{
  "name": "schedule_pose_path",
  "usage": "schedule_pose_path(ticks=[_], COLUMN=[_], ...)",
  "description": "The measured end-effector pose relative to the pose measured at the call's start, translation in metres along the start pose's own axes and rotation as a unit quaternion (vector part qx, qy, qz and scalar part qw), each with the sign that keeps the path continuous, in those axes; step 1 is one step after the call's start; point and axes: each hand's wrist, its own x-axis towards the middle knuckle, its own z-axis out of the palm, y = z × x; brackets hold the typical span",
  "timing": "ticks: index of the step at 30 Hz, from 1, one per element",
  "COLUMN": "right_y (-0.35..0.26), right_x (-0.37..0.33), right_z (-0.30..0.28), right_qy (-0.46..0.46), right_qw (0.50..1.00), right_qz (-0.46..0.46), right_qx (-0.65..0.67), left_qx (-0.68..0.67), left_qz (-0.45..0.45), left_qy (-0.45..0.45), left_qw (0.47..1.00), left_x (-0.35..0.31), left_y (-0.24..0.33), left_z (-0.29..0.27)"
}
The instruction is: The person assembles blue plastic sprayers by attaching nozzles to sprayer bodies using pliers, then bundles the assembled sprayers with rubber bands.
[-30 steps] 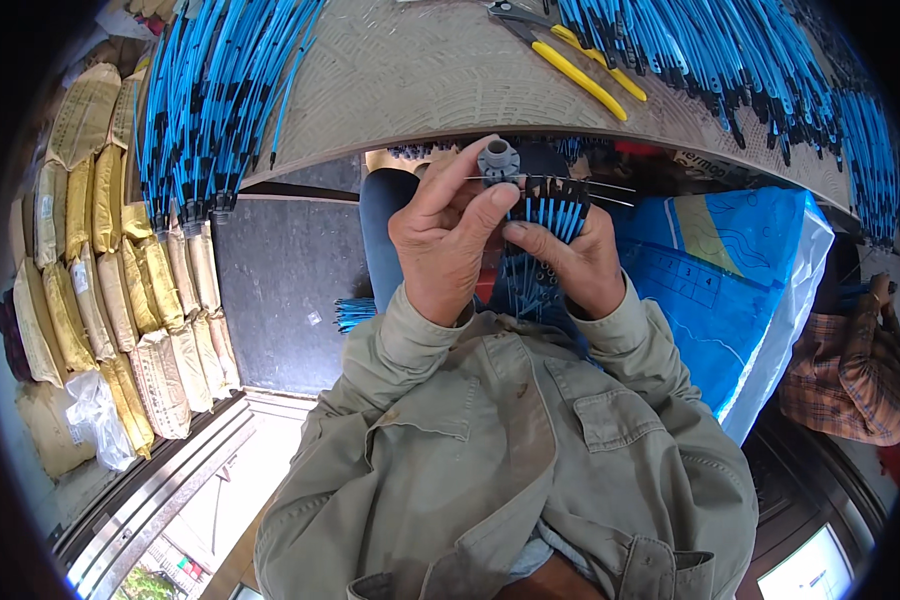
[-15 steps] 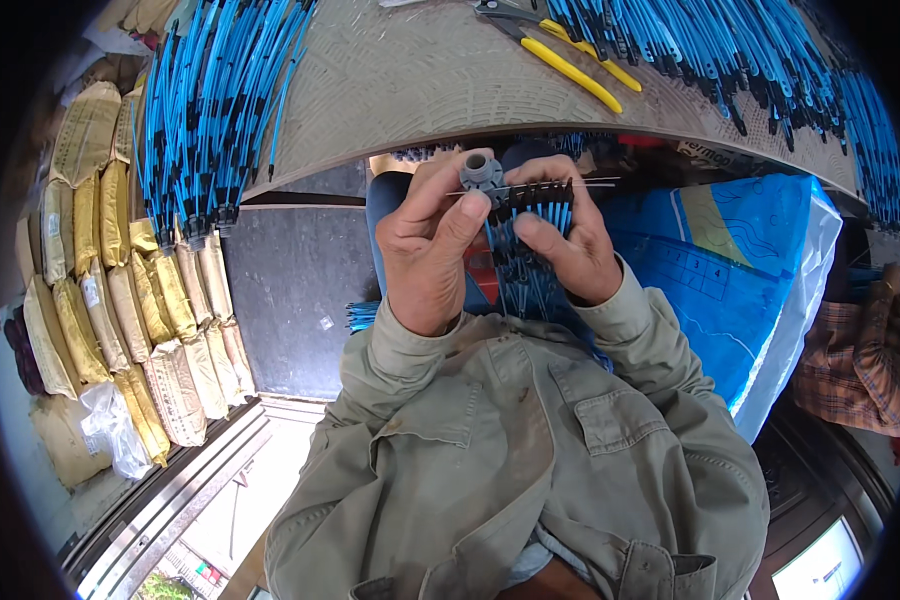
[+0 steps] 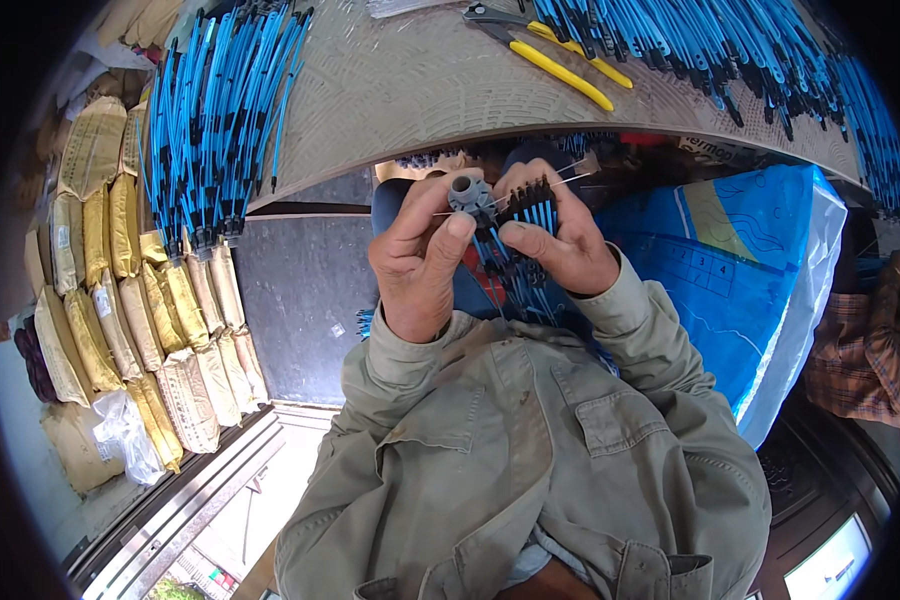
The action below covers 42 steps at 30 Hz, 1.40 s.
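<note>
Grey hub point(image 3: 467, 193) and blue rods point(image 3: 541, 216) in hand

Left of the person, I note stacked sacks point(image 3: 105, 330), brown and yellow, wrinkled, contents hidden; a crumpled clear bag point(image 3: 130, 437) lies against them. At right stands a glossy blue bag point(image 3: 660, 275), inside not visible to me. The table point(image 3: 370, 95) is patterned, bearing yellow-handled pliers point(image 3: 562, 73). Held just off its near edge, the hub is round with an open tube; the rods are slim, black-tipped. Left hand point(image 3: 417, 265): thumb and fingers pinching the hub. Right hand point(image 3: 576, 250): fingers curled, thumb pressed against the rods. Thin wires point(image 3: 578, 177) jut beyond.
</note>
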Motion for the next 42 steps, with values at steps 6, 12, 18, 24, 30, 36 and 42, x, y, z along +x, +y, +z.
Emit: schedule_pose_path(ticks=[6, 12, 18, 24, 30, 36, 42], right_y=[-0.019, -0.035, -0.006, -0.008, -0.006, -0.007, 0.001], right_x=[-0.005, -0.008, -0.006, -0.003, -0.001, -0.003, -0.013], right_z=[-0.002, -0.011, -0.003, 0.003, 0.001, 0.007, -0.001], right_qy=[-0.021, -0.077, -0.04, -0.057, -0.123, -0.075, -0.1], right_qw=[0.993, 0.981, 0.997, 0.997, 0.987, 0.99, 0.994], right_qz=[-0.002, 0.081, -0.006, -0.033, -0.106, -0.004, 0.037], right_qx=[-0.115, -0.157, 0.058, 0.049, 0.004, 0.116, 0.032], left_qx=[-0.031, -0.101, -0.109, -0.109, -0.119, -0.11, -0.109], left_qz=[-0.023, -0.062, -0.05, -0.083, -0.088, -0.068, -0.061], left_qy=[-0.019, -0.127, -0.194, -0.144, -0.115, -0.119, -0.116], left_qw=[0.999, 0.985, 0.974, 0.98, 0.982, 0.985, 0.985], left_x=[-0.002, 0.005, 0.009, -0.001, -0.004, -0.005, -0.004], left_y=[0.009, 0.01, 0.008, 0.011, 0.013, 0.009, 0.007], left_z=[0.003, -0.012, -0.018, -0.016, -0.015, -0.02, -0.026])
